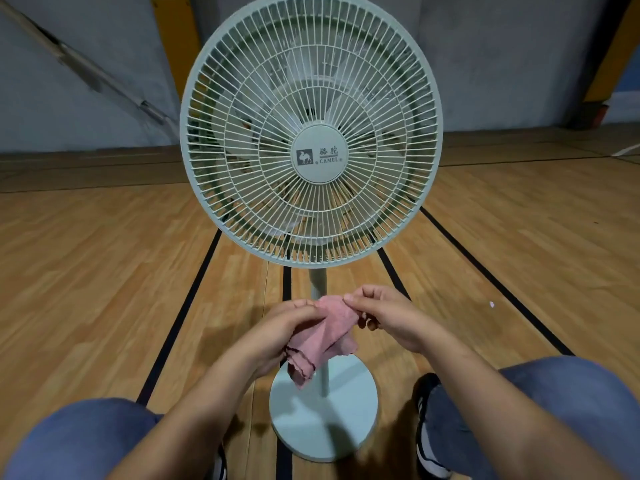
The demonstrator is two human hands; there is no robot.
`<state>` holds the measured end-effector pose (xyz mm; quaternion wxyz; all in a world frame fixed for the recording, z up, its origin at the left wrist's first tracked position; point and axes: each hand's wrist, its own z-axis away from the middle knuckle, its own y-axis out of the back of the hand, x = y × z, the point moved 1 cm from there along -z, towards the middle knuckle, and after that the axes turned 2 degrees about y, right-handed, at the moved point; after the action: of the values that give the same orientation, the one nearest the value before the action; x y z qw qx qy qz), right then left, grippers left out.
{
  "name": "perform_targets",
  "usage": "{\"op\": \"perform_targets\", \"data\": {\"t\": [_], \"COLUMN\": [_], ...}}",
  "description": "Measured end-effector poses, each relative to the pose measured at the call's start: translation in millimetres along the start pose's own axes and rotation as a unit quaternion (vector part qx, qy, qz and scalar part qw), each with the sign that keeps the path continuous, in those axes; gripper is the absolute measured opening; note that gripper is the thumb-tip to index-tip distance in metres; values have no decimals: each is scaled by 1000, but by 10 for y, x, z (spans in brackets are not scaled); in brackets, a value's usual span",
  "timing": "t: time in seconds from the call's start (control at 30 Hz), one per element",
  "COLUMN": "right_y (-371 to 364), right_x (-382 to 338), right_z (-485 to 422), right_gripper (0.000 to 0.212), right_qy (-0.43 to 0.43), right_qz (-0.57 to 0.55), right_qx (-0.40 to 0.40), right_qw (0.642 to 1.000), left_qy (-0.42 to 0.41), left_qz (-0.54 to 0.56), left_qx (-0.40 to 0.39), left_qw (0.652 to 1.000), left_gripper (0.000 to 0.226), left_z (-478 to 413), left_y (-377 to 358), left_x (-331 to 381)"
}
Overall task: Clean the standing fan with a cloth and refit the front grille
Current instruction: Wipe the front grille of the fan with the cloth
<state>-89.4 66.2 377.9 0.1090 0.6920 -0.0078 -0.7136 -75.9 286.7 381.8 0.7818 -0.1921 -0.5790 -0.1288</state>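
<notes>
A pale green standing fan faces me, its front grille [346, 74] in place on the cage with a round Camel badge [320, 154] at the centre. The blades show dimly behind the wires. Its thin pole [318, 282] drops to a round base [349, 410] on the floor between my knees. In front of the pole, below the cage, I hold a crumpled pink cloth [329, 336] in both hands. My left hand [280, 327] grips its left side and my right hand [384, 315] pinches its top edge. The cloth's lower corner hangs over the base.
The floor [104, 271] is wooden with black court lines. My knees in blue jeans [571, 393] flank the base, and a dark shoe [424, 427] sits right of it. A grey wall [485, 46] stands behind the fan, with a slanted rail [86, 67] at the left.
</notes>
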Motion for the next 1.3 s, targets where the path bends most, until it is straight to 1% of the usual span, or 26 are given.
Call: {"op": "perform_targets", "data": {"t": [0.07,0.17,0.33,0.43,0.5,0.53,0.6,0.7,0.77,0.87,0.93,1.03,1.1,1.2,1.3], "right_y": [6,19,-25,-68,-88,-94,-101,-94,-74,-9,48,115,146,155,97], "right_x": [17,23,-36,-52,-55,-54,-51,-55,-73,-112,-137,-149,-140,-98,-13], "right_z": [-21,-33,-19,1,10,10,9,18,30,53,72,84,80,63,36], "right_gripper": [16,17,18,18,17,19,24,24,19,13,11,14,15,16,15], "right_qy": [1,-8,-4,-8,-14,-15,-15,-5,8,26,30,26,21,13,25], "right_qz": [-28,-65,-43,-57,-42,-23,22,77,91,94,103,111,118,162,247], "right_qx": [11,26,26,1,-15,-21,-34,-58,-77,-105,-126,-148,-145,-121,-84], "right_qw": [1000,998,999,998,999,999,999,995,993,990,986,982,982,979,965], "left_qy": [10,18,16,27,40,47,44,-22,-61,-72,-66,-90,-100,-105,-98], "left_qz": [-13,-44,-130,-163,-203,-215,-215,-216,-233,-317,-341,-352,-340,-341,-385], "left_qx": [6,25,62,62,49,42,41,47,16,-31,-54,-66,-57,-19,20], "left_qw": [1000,999,990,984,977,975,975,975,970,945,936,929,933,934,917], "left_gripper": [33,21,5,4,5,7,20,35,46,57,51,26,17,21,24], "left_z": [-9,-21,-53,-33,-23,-24,-23,0,16,25,27,2,0,-44,-91], "left_y": [2,5,11,-8,-4,2,4,-11,-25,-51,-56,-15,7,24,30], "left_x": [-20,-46,-110,-139,-144,-147,-147,-109,-90,-94,-105,-138,-146,-181,-242]}}
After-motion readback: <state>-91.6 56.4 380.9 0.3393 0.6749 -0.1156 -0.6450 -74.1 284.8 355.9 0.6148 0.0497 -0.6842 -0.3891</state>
